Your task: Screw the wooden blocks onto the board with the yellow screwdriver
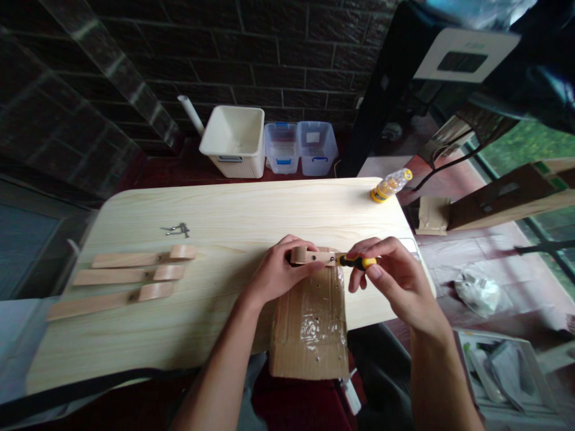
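My left hand (279,270) is closed around a small wooden piece (321,257) with a rounded block at one end and dark holes or screw heads along it. Under that piece lies a sheet of brown cardboard (305,326), partly covered with shiny tape and overhanging the near table edge. Between the fingers of my right hand (398,275) is a short screwdriver (356,262) with a black and yellow handle. Its tip end points at the right end of the wooden piece; whether it sits in a screw I cannot tell.
Several loose screws (177,229) lie on the pale table (233,209), near three wooden strips (112,275) with rounded blocks. A clear bottle with yellow ends (390,185) is at the far right corner. Beyond stand a cream bin (233,161) and two clear plastic boxes (318,149).
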Demonstrator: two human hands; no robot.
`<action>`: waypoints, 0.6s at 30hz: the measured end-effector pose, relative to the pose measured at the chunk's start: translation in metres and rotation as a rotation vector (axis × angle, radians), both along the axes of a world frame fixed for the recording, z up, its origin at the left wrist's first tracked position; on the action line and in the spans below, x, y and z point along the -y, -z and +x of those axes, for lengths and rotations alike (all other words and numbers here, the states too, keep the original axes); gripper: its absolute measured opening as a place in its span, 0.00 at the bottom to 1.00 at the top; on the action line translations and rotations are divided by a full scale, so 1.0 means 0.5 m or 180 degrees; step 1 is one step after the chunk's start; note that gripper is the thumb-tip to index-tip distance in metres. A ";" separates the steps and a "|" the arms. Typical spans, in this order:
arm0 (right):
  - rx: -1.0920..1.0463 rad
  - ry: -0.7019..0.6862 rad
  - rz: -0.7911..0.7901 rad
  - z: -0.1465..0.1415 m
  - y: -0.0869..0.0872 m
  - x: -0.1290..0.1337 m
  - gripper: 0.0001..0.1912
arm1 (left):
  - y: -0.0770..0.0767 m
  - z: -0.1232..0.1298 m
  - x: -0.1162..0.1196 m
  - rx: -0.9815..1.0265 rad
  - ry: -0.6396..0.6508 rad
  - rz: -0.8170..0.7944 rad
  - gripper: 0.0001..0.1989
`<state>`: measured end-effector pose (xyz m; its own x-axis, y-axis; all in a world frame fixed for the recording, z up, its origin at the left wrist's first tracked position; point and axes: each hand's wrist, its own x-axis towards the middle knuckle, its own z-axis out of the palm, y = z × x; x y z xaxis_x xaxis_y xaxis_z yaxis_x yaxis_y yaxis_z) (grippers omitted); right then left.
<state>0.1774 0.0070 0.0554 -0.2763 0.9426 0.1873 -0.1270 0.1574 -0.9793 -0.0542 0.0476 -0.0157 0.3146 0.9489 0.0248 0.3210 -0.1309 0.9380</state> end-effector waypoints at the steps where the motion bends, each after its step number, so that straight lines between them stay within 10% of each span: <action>1: 0.0010 0.0007 0.0004 0.000 -0.001 0.001 0.06 | 0.000 0.000 0.000 -0.0002 0.0002 -0.0004 0.16; 18: 0.0092 0.0044 -0.0036 0.002 -0.007 0.005 0.05 | -0.001 0.000 -0.001 0.0002 -0.0012 -0.0010 0.15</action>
